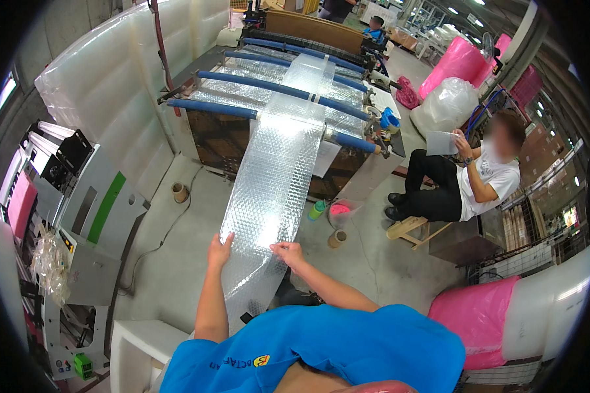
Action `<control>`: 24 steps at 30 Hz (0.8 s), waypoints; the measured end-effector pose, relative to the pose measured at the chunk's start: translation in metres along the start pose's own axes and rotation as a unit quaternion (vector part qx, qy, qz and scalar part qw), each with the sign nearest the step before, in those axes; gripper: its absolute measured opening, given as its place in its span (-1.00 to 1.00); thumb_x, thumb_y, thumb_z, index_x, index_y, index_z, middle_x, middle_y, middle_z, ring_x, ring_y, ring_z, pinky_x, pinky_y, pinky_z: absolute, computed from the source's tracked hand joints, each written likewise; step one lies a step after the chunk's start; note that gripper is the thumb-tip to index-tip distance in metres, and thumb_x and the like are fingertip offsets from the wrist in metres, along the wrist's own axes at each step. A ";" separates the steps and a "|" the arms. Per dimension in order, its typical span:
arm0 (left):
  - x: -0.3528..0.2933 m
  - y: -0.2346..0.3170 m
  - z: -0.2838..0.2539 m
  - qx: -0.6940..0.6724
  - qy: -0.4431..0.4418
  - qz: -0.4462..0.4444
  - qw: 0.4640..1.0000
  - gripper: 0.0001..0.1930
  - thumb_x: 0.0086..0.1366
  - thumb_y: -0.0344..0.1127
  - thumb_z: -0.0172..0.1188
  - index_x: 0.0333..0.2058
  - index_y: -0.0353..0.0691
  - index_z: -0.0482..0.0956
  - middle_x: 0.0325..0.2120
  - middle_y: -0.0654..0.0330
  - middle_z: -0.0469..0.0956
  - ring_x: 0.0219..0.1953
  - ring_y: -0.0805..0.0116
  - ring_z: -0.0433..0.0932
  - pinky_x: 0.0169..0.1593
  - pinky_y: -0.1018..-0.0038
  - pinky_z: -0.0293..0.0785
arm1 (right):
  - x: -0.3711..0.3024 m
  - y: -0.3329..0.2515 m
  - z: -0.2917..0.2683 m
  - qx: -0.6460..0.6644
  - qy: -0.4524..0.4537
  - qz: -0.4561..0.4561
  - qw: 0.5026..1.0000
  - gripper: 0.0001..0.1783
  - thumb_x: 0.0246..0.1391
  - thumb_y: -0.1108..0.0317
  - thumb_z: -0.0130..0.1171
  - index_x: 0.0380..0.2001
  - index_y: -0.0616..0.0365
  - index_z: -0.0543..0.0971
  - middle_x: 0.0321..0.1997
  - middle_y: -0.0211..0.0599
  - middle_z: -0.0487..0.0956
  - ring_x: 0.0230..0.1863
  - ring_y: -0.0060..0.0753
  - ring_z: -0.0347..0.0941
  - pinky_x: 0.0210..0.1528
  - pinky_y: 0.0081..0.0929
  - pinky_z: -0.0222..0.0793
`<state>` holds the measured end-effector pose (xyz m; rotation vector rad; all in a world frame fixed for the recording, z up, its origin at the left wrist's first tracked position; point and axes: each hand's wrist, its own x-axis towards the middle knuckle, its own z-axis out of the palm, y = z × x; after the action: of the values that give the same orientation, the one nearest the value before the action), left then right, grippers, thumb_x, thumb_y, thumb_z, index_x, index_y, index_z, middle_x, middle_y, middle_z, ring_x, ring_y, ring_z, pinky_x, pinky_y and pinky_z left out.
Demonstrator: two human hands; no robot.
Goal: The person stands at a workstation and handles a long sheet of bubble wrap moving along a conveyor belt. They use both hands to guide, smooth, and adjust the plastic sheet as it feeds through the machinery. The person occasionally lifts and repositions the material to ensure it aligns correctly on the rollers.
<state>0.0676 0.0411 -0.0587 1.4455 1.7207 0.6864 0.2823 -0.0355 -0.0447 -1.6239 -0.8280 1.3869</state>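
Observation:
A long strip of clear bubble wrap (pixel 273 171) runs from the machine's blue rollers (pixel 226 108) down towards my body, stretched and shiny. At its left edge my left hand (pixel 220 250) is closed on the film, thumb on the upper side and the other fingers partly hidden. My right hand (pixel 288 253) pinches the film near the right edge, a little below the strip's middle. Below my hands the strip continues down to my lap, creased along a slanting line.
Left stands a grey machine with a green stripe (pixel 107 207). Cardboard cores (pixel 180 192), a green bottle (pixel 316 209) and a bin with pink contents (pixel 340 210) are on the floor. A seated person (pixel 485 170) holds a pale sheet at right. Pink-and-white rolls (pixel 478 321) lie lower right.

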 end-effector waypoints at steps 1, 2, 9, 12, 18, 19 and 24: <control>-0.006 0.010 -0.004 0.002 0.016 0.010 1.000 -0.44 -0.06 0.09 0.09 -0.27 -0.32 0.34 -0.39 -0.10 0.44 -0.29 0.03 0.42 -0.26 0.31 0.31 | -0.001 0.000 -0.001 0.007 0.001 0.000 1.000 -0.75 -0.19 0.25 0.18 -0.49 0.23 0.50 -0.62 -0.47 0.42 -0.58 -0.70 0.28 -0.55 -0.73 0.21; -0.012 0.019 -0.008 0.003 0.032 0.019 0.999 -0.45 -0.05 0.10 0.07 -0.28 -0.32 0.35 -0.39 -0.11 0.44 -0.29 0.01 0.42 -0.26 0.30 0.30 | -0.002 0.000 -0.002 0.013 0.001 0.001 1.000 -0.76 -0.19 0.25 0.18 -0.50 0.22 0.51 -0.63 -0.48 0.42 -0.58 -0.71 0.28 -0.57 -0.73 0.20; -0.038 0.052 -0.038 0.012 0.105 0.035 0.994 -0.50 0.00 0.06 0.03 -0.33 -0.35 0.38 -0.40 -0.12 0.44 -0.29 -0.02 0.41 -0.26 0.28 0.29 | -0.025 -0.031 0.006 0.019 0.015 -0.014 1.000 -0.76 -0.21 0.21 0.20 -0.59 0.15 0.48 -0.63 -0.51 0.40 -0.60 -0.69 0.25 -0.54 -0.70 0.20; -0.029 0.041 -0.032 0.007 0.103 0.029 0.994 -0.53 0.04 0.02 0.00 -0.34 -0.36 0.38 -0.39 -0.14 0.43 -0.28 -0.03 0.40 -0.25 0.27 0.29 | -0.027 -0.035 0.006 0.031 0.013 -0.014 0.999 -0.75 -0.22 0.19 0.21 -0.60 0.15 0.47 -0.62 -0.51 0.39 -0.59 -0.69 0.25 -0.52 -0.69 0.21; -0.019 0.023 -0.020 -0.012 0.064 0.028 0.997 -0.56 0.07 -0.01 -0.02 -0.36 -0.38 0.37 -0.40 -0.17 0.41 -0.29 -0.07 0.39 -0.27 0.26 0.28 | -0.020 -0.024 0.001 -0.016 0.010 -0.002 1.000 -0.74 -0.23 0.19 0.22 -0.63 0.14 0.46 -0.62 -0.53 0.38 -0.59 -0.70 0.24 -0.53 -0.69 0.21; -0.018 0.019 -0.016 -0.019 0.062 0.028 0.997 -0.56 0.07 -0.02 -0.03 -0.36 -0.38 0.37 -0.40 -0.17 0.41 -0.29 -0.06 0.39 -0.27 0.26 0.28 | -0.017 -0.020 0.000 -0.022 0.008 0.002 1.000 -0.74 -0.23 0.19 0.22 -0.63 0.15 0.46 -0.63 -0.53 0.38 -0.60 -0.71 0.24 -0.53 -0.69 0.21; -0.013 0.010 -0.001 0.042 0.037 0.003 0.998 -0.54 0.09 0.02 -0.07 -0.32 -0.35 0.37 -0.36 -0.15 0.41 -0.26 -0.05 0.38 -0.21 0.28 0.28 | -0.001 -0.003 -0.008 -0.045 0.000 0.033 0.998 -0.75 -0.24 0.21 0.23 -0.63 0.17 0.46 -0.67 -0.53 0.38 -0.66 -0.71 0.23 -0.61 -0.70 0.19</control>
<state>0.0736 0.0303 -0.0475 1.4993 1.8221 0.6863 0.2902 -0.0363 -0.0412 -1.7346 -0.8533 1.4128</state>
